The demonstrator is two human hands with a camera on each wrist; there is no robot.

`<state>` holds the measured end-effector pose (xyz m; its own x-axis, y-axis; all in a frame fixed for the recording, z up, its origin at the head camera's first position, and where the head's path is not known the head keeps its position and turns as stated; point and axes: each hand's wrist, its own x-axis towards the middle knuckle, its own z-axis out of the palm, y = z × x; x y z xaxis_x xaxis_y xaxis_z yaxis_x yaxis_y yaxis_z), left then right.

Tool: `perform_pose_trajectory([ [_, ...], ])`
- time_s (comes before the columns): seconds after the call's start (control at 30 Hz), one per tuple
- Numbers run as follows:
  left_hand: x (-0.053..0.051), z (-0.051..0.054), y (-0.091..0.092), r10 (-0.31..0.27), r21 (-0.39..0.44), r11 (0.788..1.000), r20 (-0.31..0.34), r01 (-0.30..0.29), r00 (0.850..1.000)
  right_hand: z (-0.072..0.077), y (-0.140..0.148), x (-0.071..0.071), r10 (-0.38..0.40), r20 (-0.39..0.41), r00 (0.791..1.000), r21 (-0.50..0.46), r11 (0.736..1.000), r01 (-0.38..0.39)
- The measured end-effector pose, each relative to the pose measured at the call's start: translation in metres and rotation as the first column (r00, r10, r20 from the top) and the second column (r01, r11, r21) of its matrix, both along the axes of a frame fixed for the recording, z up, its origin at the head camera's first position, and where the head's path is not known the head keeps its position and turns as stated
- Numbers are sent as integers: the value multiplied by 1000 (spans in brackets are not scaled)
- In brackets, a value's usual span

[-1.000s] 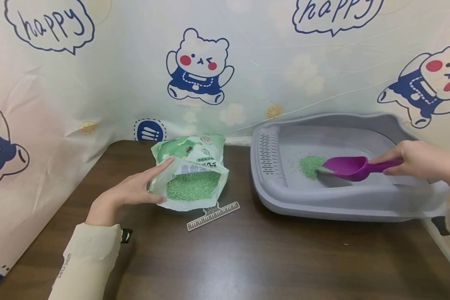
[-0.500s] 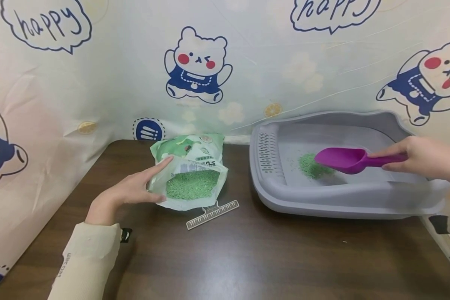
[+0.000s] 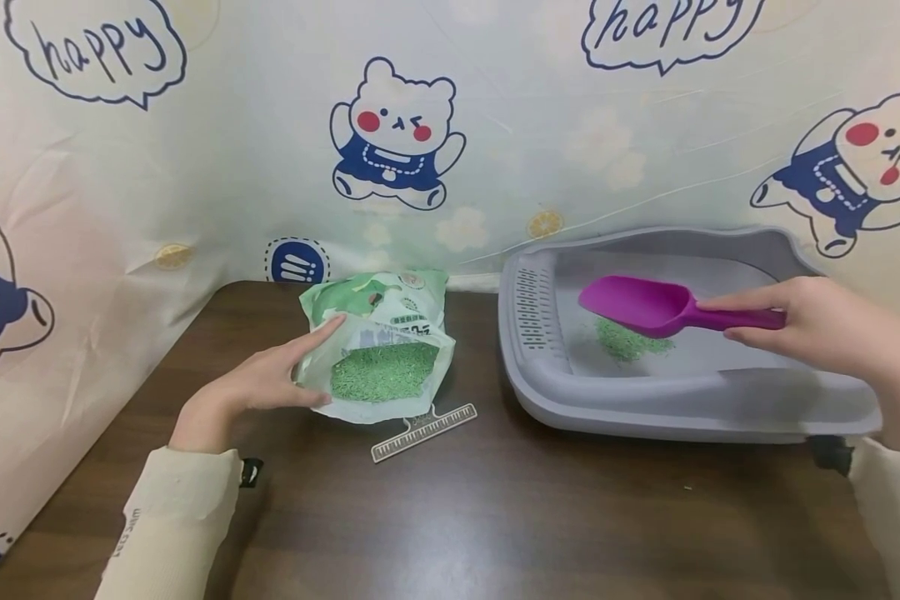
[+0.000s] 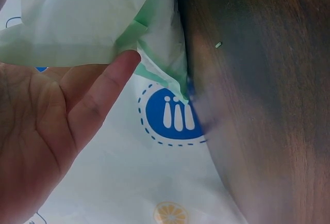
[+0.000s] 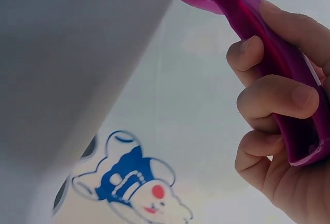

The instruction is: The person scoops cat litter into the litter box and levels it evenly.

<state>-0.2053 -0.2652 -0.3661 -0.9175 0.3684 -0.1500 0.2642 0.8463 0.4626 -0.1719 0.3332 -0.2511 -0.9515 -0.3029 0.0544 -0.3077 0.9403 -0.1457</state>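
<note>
A green-and-white litter bag (image 3: 378, 292) lies on the table with its mouth toward me, showing green pellets (image 3: 382, 372) inside. My left hand (image 3: 258, 375) rests against the left of its mouth, thumb and fingers spread; the left wrist view shows a straight finger (image 4: 105, 95) touching the paper-like edge. With curled fingers my right hand (image 3: 825, 321) grips the handle of a purple scoop (image 3: 637, 304). The scoop hangs tilted over a grey litter tray (image 3: 690, 408), above a small pile of green pellets (image 3: 630, 342). From this angle its bowl's inside shows no pellets.
A flat clear sealing clip (image 3: 424, 432) lies on the brown table (image 3: 450, 525) in front of the bag. Behind stands a printed cloth (image 3: 525, 150) with bear drawings. Slots (image 3: 536, 321) run along the tray's left end.
The scoop has lifted off the pile, then moved left over it, its bowl tipping level. More pellets lie in the pile's front. My left hand and the bag have stayed put.
</note>
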Motion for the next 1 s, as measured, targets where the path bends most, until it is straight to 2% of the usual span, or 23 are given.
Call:
perform_pose_trajectory([
  [0.13,0,-1,0,-3,2,1000,0,3,1000,0,-13,4,45,-55,997,-38,998,-47],
  [0.33,0,-1,0,-7,1,1000,0,7,1000,-3,-34,7,130,-88,988,-116,983,-140],
  [0.57,2,-1,1,-5,-11,1000,-5,5,1000,-13,-64,7,274,-163,948,-169,939,-301],
  [0.7,2,-2,0,-11,-17,1000,-23,11,1000,-18,-84,9,316,-136,939,-205,918,-339],
  [0.87,2,-1,0,-18,-13,1000,-35,17,999,-24,-106,8,354,-58,933,-272,894,-356],
  [1.0,3,-2,0,-23,-15,1000,-34,23,999,-31,-122,6,371,-6,929,-288,889,-357],
])
